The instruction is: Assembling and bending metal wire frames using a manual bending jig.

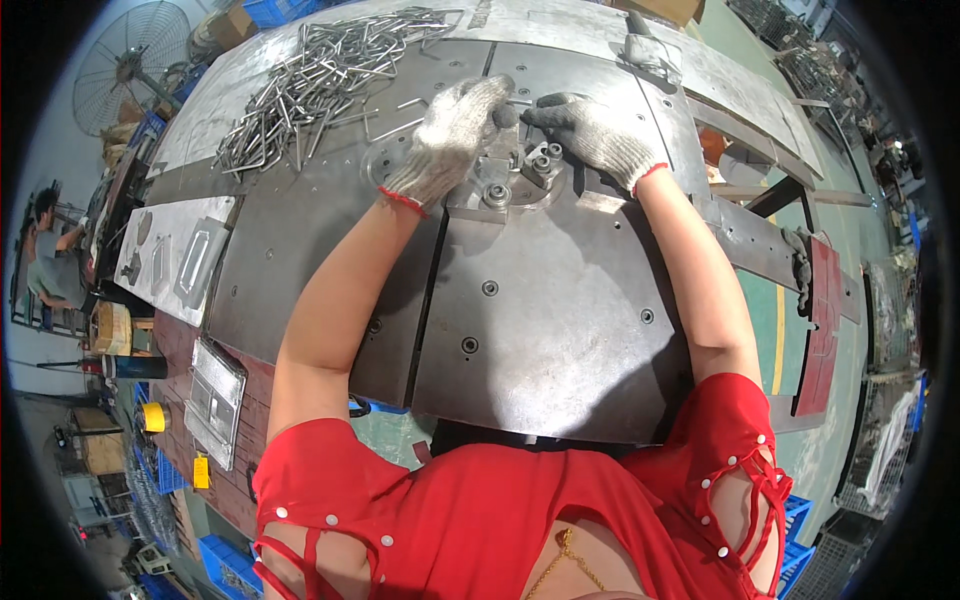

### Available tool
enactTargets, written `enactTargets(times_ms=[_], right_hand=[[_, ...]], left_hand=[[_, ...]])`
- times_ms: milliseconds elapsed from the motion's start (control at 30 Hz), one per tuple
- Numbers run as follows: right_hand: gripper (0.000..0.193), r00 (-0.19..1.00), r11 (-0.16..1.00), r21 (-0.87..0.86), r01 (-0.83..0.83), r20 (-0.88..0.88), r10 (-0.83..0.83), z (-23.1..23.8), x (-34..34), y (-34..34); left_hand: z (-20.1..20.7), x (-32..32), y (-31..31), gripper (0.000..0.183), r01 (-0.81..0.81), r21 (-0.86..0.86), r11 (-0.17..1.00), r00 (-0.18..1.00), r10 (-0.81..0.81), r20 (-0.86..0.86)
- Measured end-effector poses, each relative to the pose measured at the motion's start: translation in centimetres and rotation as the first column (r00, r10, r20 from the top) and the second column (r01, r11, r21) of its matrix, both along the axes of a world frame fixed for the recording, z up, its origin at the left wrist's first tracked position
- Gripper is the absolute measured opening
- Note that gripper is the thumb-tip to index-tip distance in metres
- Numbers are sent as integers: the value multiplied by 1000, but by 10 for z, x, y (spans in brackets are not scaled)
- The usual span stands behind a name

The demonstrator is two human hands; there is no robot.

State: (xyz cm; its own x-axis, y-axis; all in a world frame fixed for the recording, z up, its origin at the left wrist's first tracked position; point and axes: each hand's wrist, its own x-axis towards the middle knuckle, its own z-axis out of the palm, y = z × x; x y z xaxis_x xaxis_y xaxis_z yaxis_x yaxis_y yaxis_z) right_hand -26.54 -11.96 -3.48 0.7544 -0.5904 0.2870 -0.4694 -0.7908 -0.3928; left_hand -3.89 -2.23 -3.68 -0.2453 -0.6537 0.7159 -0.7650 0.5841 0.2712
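Note:
My left hand (455,135), in a white knitted glove with a red cuff, is closed at the far side of a steel bending fixture (542,168). My right hand (598,132), gloved alike with dark fingertips, pinches from the other side. A short stretch of thin metal rod (518,102) shows between them; the fingers hide its ends. Another bent rod (395,106) shows just left of my left hand; whether it joins the held one I cannot tell. Nearer to me, a bolt (497,195) stands on the fixture's block.
A heap of bent metal rods (310,85) lies at the far left of the steel table (550,310). A metal clamp-like part (650,52) stands at the far right. A flat plate (180,250) is at the left edge. A fan (130,65) and another person (50,250) are farther left.

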Motion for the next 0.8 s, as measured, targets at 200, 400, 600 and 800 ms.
enactTargets(times_ms=[200, 400, 600, 800], right_hand=[[41, 998, 998, -57, 20, -60, -23, 2, 1, 2], [35, 1000, 1000, 3, 0, 3, 0, -2, 0, -1], [36, 1000, 1000, 1, 29, -8, -29, 3, 0, 6], [40, 999, 998, 52, 45, -27, -44, 3, 0, 6]], left_hand=[[-4, 3, -3, 39, 5, -82, 997, 997, 1, 75], [-5, 5, -9, 36, 110, 162, 981, 978, -77, -196], [9, -2, -2, 36, 178, 167, 970, 961, -135, -240], [38, -17, 13, 48, 229, 578, 783, 840, 141, -524]])
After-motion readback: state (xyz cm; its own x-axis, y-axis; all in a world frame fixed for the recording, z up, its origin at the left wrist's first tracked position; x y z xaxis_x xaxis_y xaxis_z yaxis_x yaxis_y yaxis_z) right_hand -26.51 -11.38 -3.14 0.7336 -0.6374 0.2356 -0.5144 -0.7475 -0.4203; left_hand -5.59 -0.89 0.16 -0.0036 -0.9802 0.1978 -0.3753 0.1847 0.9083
